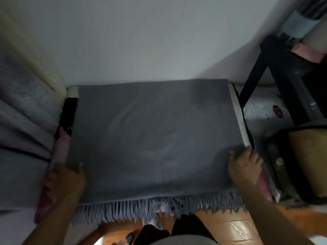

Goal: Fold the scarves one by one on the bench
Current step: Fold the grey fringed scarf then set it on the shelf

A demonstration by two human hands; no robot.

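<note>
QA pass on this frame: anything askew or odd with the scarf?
Nothing stands out. The grey fringed scarf lies flat and square, left hand and right hand gripping its side edges; fringe hangs over the near edge.

a grey scarf (152, 138) lies spread flat across the bench (238, 114), nearly covering its top; its pale fringe (155, 207) hangs over the near edge.

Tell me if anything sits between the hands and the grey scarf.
Nothing visible does. The left hand holds the grey scarf at its near left edge, and the right hand at its right edge.
</note>
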